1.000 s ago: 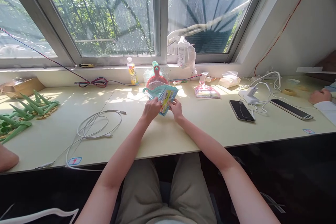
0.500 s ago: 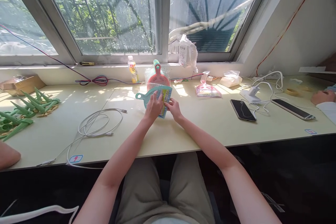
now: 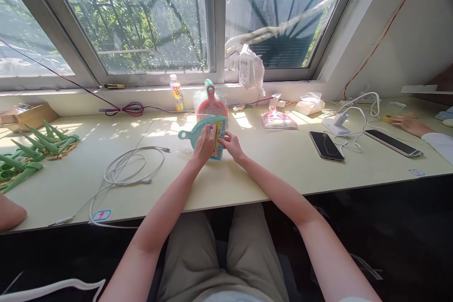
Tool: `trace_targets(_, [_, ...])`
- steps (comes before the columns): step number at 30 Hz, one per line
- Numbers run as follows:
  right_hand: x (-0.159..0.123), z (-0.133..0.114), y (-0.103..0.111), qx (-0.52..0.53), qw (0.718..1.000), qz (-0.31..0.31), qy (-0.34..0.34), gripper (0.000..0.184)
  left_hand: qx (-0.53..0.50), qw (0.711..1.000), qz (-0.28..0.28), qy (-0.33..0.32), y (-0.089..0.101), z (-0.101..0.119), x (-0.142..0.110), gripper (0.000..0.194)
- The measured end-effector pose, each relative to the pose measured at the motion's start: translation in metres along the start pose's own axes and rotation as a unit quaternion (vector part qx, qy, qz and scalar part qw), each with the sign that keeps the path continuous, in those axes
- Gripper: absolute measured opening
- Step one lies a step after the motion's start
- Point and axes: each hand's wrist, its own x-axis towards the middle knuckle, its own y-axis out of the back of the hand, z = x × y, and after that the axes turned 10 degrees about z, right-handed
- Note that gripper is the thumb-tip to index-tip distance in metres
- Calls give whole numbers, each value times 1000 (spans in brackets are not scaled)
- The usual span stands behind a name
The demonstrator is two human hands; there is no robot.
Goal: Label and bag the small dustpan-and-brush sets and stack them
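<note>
A small teal dustpan (image 3: 190,135) with a blue and yellow printed label (image 3: 220,138) is held tilted above the table, its handle pointing left. My left hand (image 3: 204,142) lies across its front with the fingers closed on it by the label. With bent fingers, my right hand (image 3: 230,144) grips the right edge of the label side. Right behind stands a stack of similar dustpans, a red one (image 3: 211,104) at the front and green handles behind it, with clear wrapping around them. Part of the held dustpan is hidden by my left hand.
A wrapped pink dustpan (image 3: 279,119) lies to the right, near a phone (image 3: 326,145) and a white charger (image 3: 335,124). On the left are a coiled white cable (image 3: 134,165) and green plastic parts (image 3: 31,148). Another person's hand (image 3: 410,125) reaches in at far right.
The held dustpan has turned slightly, its label side now more upright. My left fingers have curled more on the label. At far right, the other person's hand has reached further left.
</note>
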Motion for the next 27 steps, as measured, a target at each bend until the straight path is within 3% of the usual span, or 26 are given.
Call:
trace_targets(8, [3,-5,2,-23,1000,-14,3,36,133,991,-26,20,7,9,2,49])
trace_targets(14, [5,-3,1,-11,1000,2,-15,28,135,991,-22,6,7,8,3,49])
trace_targets(20, [12,-2,3,15,999,33,-33,32,72,997,-11,-28,1,8,4,51])
trace_targets(27, [12,-10,6,21,998,38,-44,33,66,998,-5,-12,2,7,5,53])
